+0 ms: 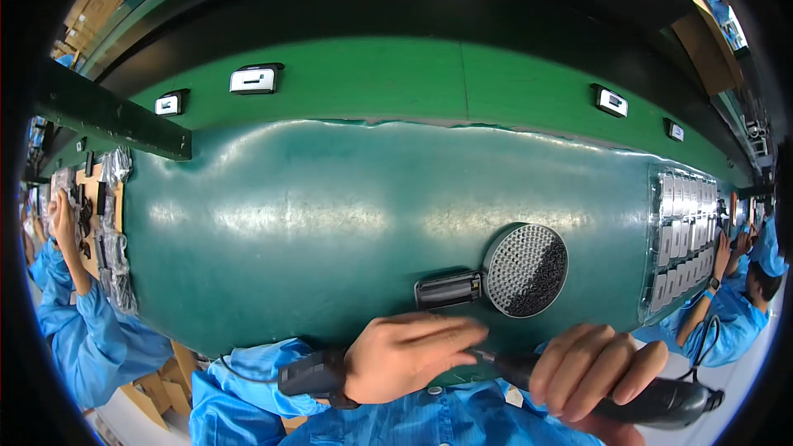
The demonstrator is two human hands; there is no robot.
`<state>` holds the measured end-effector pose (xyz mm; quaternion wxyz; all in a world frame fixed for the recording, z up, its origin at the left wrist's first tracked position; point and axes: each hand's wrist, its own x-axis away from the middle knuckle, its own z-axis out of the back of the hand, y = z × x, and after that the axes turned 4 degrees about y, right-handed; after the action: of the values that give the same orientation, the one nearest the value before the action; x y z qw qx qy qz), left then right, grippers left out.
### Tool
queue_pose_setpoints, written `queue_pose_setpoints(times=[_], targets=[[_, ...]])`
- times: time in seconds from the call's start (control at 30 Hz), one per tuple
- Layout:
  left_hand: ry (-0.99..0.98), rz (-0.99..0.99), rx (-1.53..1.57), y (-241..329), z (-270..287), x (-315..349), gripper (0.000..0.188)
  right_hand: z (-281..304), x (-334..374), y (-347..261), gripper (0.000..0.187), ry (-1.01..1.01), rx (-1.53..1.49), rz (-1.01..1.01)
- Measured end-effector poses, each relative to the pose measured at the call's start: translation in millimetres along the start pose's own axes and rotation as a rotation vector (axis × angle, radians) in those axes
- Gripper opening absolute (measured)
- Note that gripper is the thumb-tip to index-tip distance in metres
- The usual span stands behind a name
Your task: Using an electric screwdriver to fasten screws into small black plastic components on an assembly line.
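Note:
My right hand (pixel 596 376) is wrapped around a black electric screwdriver (pixel 665 403), whose cord leads up at the right. The thin bit points left toward the fingertips of my left hand (pixel 413 355). My left fingers, slightly blurred, come together at the bit's tip; whatever is pinched there is too small to make out. A dark device (pixel 307 376) sits on my left wrist. Just beyond my hands, a black rectangular housing (pixel 446 290) lies on the green table. Touching or nearly touching its right end is a round grey tray (pixel 491 277) of small holes, partly filled with black screws.
The green table (pixel 289 173) reaches to a green conveyor (pixel 396 74) carrying several white-faced devices (pixel 253 80). At right stands a clear tray (pixel 648 281) of pale parts. A post (pixel 116 111) juts in at left. Co-workers in blue (pixel 99 326) sit on both sides.

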<state>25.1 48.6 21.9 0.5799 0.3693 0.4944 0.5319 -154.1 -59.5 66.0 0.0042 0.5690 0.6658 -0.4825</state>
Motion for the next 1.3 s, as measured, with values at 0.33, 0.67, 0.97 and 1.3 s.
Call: queue_pose_setpoints(times=[0.33, 0.67, 0.97, 1.3], targets=[[0.110, -0.180, -0.607, -38, 6, -4, 0.061, 1, 9, -6, 0.025, -0.093, 0.389, -0.159], [0.063, -0.010, -0.439, -30, 7, 1, 0.056, 1, 13, 9, 0.018, -0.122, 0.467, -0.106], [0.086, -0.017, -0.444, -34, 6, 4, 0.055, 3, 18, 21, 0.024, -0.151, 0.487, -0.095], [0.080, -0.002, -0.457, -32, 8, 5, 0.056, -3, 19, 27, 0.023, -0.090, 0.494, -0.100]])
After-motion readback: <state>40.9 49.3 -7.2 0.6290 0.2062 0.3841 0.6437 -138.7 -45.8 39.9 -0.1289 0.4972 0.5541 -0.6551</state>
